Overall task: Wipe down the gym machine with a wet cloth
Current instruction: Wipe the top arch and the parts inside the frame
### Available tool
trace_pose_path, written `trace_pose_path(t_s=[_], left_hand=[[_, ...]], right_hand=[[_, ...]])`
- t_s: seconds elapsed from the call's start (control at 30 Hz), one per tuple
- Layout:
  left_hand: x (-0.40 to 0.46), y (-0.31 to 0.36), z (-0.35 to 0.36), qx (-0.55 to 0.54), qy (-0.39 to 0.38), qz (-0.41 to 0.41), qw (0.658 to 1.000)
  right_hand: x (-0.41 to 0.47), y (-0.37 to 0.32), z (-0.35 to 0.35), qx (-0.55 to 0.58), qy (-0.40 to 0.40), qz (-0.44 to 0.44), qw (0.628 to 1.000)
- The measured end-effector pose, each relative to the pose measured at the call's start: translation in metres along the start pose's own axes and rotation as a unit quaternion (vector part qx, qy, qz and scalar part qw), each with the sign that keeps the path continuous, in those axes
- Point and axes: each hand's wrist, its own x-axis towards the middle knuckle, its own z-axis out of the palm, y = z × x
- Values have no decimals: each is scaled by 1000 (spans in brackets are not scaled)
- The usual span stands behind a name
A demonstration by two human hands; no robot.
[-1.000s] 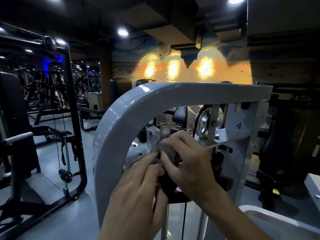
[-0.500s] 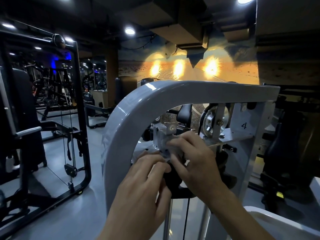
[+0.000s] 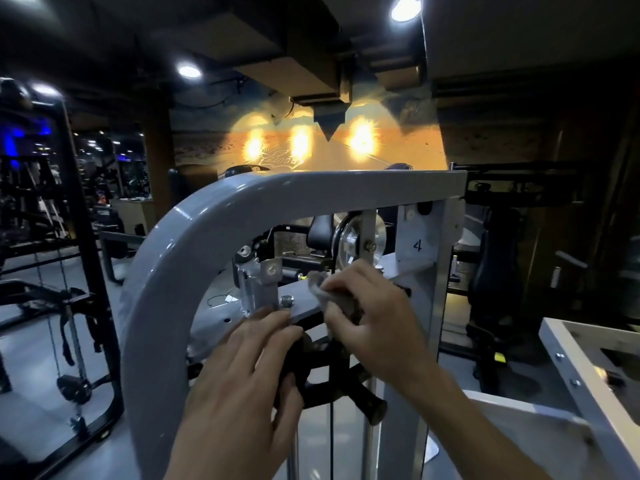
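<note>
A grey gym machine with a curved top frame (image 3: 214, 216) fills the middle of the view. Inside the frame runs a flat grey crossbar (image 3: 298, 299) with a bolt, and a silver pulley (image 3: 360, 240) stands behind it. My right hand (image 3: 374, 317) grips a small grey cloth (image 3: 317, 284) and presses it on the crossbar right of the bolt. My left hand (image 3: 249, 372) lies with straight fingers against the crossbar's front edge, over a black pulley (image 3: 325, 375). Most of the cloth is hidden under my right fingers.
A black cable rack (image 3: 79, 306) stands at the left on the grey floor. A white machine frame (image 3: 588, 368) juts in at the lower right. Dark machines (image 3: 495, 282) and padded seats sit behind, before a lit mural wall. A steel cable (image 3: 331, 438) hangs below the pulley.
My right hand has carried the cloth to the right along the crossbar, uncovering the bracket and bolt. My left hand has stayed by the crossbar's front edge. The camera has shifted a little.
</note>
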Motion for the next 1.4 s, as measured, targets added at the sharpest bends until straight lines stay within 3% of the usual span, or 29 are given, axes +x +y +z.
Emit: trace_pose_path(t_s=[0.1, 0.2, 0.27, 0.47, 0.57, 0.63, 0.77, 0.97, 1.1, 1.27, 1.4], left_hand=[[4, -4, 3, -1, -9, 13, 1000], [5, -7, 8, 1, -11, 23, 1000], [5, -8, 12, 10, -14, 25, 1000], [4, -12, 16, 28, -32, 46, 998], [4, -10, 15, 25, -30, 44, 998], [4, -8, 14, 21, -29, 42, 998], [4, -7, 13, 12, -30, 45, 998], [-1, -3, 8, -4, -43, 31, 999], [-8, 0, 4, -12, -58, 17, 998], [-14, 6, 3, -30, -55, 7, 998], [-21, 9, 5, -47, -47, 3, 998]], right_hand=[[9, 34, -29, -43, 108, 82, 990], [28, 70, -59, -29, 231, 179, 956], [42, 86, -67, -21, 270, 210, 939], [60, 102, -46, -78, 177, 152, 969], [41, 111, -45, -105, 25, 112, 988], [30, 123, -46, -119, -21, 135, 983], [21, 124, -37, -102, -11, 175, 979], [-5, 108, -28, -82, -35, 132, 987], [6, 117, -39, -104, -19, 182, 978], [-14, 82, -26, -92, -1, 120, 988], [-21, 76, -33, -65, 23, 134, 989]])
